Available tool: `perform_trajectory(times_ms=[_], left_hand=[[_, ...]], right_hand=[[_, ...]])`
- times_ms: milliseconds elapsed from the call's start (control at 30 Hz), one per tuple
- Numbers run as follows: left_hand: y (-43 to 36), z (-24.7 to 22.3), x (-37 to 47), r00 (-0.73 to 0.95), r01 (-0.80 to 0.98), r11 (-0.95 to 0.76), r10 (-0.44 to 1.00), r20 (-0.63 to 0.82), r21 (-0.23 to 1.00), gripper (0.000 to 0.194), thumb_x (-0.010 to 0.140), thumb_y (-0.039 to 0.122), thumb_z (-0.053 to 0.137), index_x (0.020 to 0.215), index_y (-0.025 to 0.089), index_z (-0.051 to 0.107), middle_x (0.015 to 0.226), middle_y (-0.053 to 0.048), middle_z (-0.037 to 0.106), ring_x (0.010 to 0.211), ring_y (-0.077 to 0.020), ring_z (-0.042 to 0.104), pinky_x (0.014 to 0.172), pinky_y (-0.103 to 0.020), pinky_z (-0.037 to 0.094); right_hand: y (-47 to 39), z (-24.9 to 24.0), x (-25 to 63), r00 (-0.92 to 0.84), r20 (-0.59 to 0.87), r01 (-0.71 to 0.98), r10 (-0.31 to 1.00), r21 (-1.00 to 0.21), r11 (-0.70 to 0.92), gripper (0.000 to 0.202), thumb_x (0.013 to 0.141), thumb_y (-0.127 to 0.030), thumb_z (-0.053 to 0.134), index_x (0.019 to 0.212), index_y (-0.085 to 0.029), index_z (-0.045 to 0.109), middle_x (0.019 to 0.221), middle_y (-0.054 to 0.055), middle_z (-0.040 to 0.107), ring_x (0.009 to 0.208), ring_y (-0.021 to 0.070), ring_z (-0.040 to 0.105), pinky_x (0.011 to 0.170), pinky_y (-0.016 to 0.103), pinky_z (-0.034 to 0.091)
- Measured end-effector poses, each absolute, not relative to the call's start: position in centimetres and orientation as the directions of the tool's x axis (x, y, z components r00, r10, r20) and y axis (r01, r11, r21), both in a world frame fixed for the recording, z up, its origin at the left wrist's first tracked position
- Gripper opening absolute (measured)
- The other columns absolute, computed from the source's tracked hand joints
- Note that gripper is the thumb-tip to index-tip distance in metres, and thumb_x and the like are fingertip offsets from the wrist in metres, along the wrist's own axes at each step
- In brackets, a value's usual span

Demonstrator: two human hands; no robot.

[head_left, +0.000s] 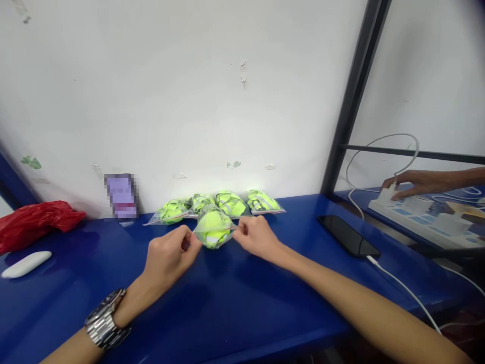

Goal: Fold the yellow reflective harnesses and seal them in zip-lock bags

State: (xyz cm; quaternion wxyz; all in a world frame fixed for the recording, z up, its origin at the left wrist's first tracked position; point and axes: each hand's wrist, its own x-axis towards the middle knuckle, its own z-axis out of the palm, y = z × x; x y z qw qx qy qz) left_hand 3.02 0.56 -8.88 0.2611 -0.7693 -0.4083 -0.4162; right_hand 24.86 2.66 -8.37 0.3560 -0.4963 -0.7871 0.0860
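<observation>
In the head view, a clear bag [214, 227] packed with neon yellow-green material sits squarely between two bare hands, and everything can be placed from there. On the bag's left edge, the left hand [170, 255] has its fingers [194, 244] pinched narrow on the plastic; on the right edge, the right hand [257, 237] matches it, fingers closed on the other side. The bag is stretched between them, a red line showing near its right edge; whether its underside touches the blue surface [212, 313] is hard to tell.

Right behind the bag, four similar packed bags [229, 203] line up side by side along the white wall [189, 91]. Off to the bag's left stands a pixelated device [122, 197], and farther left come a red plastic bag [38, 222] and a rounded white object [27, 264]. A silver wristwatch [108, 321] shines on the left wrist, nearer than the bag. Right of the bag lies a black phone [349, 236], a white cable [407, 296] plugged in; well beyond, another person's hand [413, 182] touches a white plug.
</observation>
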Motion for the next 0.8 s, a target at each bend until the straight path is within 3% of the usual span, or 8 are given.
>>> perform_trajectory(times_ms=[67,200,300,433,500,633,700,800], left_hand=[[0.4,-8.4,2.9,0.355,0.797,-0.602,0.403,0.844,-0.048,0.024,0.087,0.02,0.052,0.065,0.019,0.044,0.051,0.007,0.043,0.041,-0.0062,0.04,0.046,-0.02,0.03],[-0.9,-8.2,4.0,0.631,0.58,-0.808,0.369,0.682,-0.1,0.018,0.095,0.017,0.038,0.079,0.018,0.048,0.063,0.003,0.049,0.051,-0.0094,0.044,0.051,-0.021,0.036],[-1.2,-8.4,4.3,0.618,0.579,-0.815,0.413,0.668,-0.031,0.019,0.096,0.018,0.033,0.087,0.018,0.05,0.07,0.0,0.053,0.06,-0.012,0.049,0.058,-0.023,0.041],[0.7,-8.7,2.5,0.189,0.782,-0.552,0.652,0.734,0.29,0.024,0.096,0.03,0.033,0.101,0.017,0.052,0.091,-0.007,0.06,0.085,-0.0183,0.058,0.08,-0.031,0.047],[2.1,-9.0,1.5,0.01,0.756,-0.429,0.763,0.647,0.494,0.036,0.093,0.042,0.035,0.111,0.015,0.051,0.109,-0.013,0.059,0.104,-0.0248,0.056,0.09,-0.039,0.045],[3.5,-9.6,0.9,0.119,0.352,-0.249,0.968,0.221,0.902,0.05,0.087,0.057,0.041,0.11,0.016,0.057,0.103,-0.011,0.067,0.096,-0.0253,0.062,0.084,-0.038,0.05],[3.3,-9.6,1.4,0.183,0.175,-0.165,0.974,0.132,0.971,0.049,0.083,0.057,0.05,0.106,0.015,0.059,0.092,-0.009,0.069,0.085,-0.0235,0.064,0.077,-0.036,0.051],[2.6,-9.3,2.2,0.163,0.075,-0.1,0.983,0.087,0.992,0.045,0.077,0.054,0.061,0.1,0.015,0.06,0.08,-0.006,0.068,0.076,-0.0216,0.064,0.068,-0.031,0.05]], right_hand=[[2.9,-8.4,25.4,-0.226,0.479,0.729,0.848,-0.495,0.473,0.017,0.076,-0.02,0.051,0.06,-0.019,0.044,0.056,-0.001,0.05,0.053,0.0114,0.044,0.054,0.025,0.026],[2.4,-8.7,24.9,-0.334,0.489,0.603,0.806,-0.546,0.581,0.009,0.083,-0.027,0.051,0.087,-0.019,0.049,0.075,0.0,0.056,0.063,0.0136,0.05,0.058,0.024,0.031],[2.4,-9.1,24.7,-0.436,0.502,0.482,0.747,-0.571,0.665,0.019,0.091,-0.026,0.042,0.107,-0.018,0.047,0.075,-0.001,0.054,0.063,0.014,0.05,0.06,0.025,0.033],[3.6,-9.7,25.5,-0.391,0.51,0.37,0.766,-0.675,0.638,0.02,0.092,-0.022,0.038,0.106,-0.019,0.053,0.073,-0.002,0.054,0.064,0.0136,0.05,0.063,0.026,0.037],[4.3,-9.9,25.7,-0.341,0.484,0.276,0.806,-0.768,0.578,0.014,0.091,-0.026,0.043,0.096,-0.019,0.054,0.071,-0.001,0.054,0.066,0.014,0.051,0.064,0.026,0.04],[4.8,-10.4,25.5,-0.285,0.373,-0.009,0.883,-0.922,0.387,0.02,0.085,-0.039,0.052,0.092,-0.021,0.046,0.073,-0.002,0.056,0.065,0.0137,0.054,0.059,0.025,0.043],[4.9,-10.6,25.5,-0.183,0.333,-0.06,0.925,-0.943,0.327,0.027,0.081,-0.042,0.056,0.092,-0.023,0.04,0.07,-0.004,0.054,0.058,0.0123,0.052,0.053,0.023,0.04],[5.0,-10.9,25.6,0.04,0.383,0.046,0.923,-0.923,0.381,0.03,0.073,-0.038,0.064,0.077,-0.022,0.039,0.064,-0.006,0.049,0.054,0.0101,0.046,0.05,0.021,0.035]])
